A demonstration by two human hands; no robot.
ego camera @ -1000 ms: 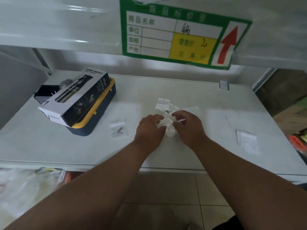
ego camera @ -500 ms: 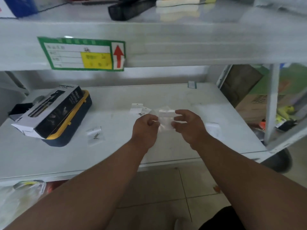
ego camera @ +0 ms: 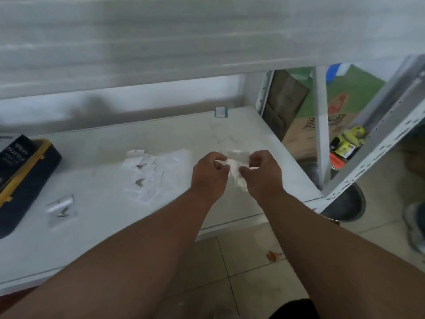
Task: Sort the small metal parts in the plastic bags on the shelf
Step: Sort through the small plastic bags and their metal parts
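My left hand [ego camera: 210,174] and my right hand [ego camera: 261,173] pinch a small clear plastic bag [ego camera: 236,163] between them, held just above the right part of the white shelf [ego camera: 103,226]. The frame is blurred, so the bag's contents cannot be made out. A cluster of clear bags with small dark metal parts [ego camera: 142,174] lies on the shelf to the left of my hands. Further left, one more bag with a metal part [ego camera: 61,209] lies alone.
A dark blue and yellow case with a black box on top [ego camera: 20,171] sits at the shelf's left end. A small green-edged label [ego camera: 221,112] stands at the back. The upper shelf overhangs. Right of the shelf post [ego camera: 322,134] are cartons, and a metal bowl [ego camera: 345,203] on the floor.
The view swung right and down, so the price sign left the frame. My hands have lifted the small bag off the pile and carried it rightwards along the shelf.
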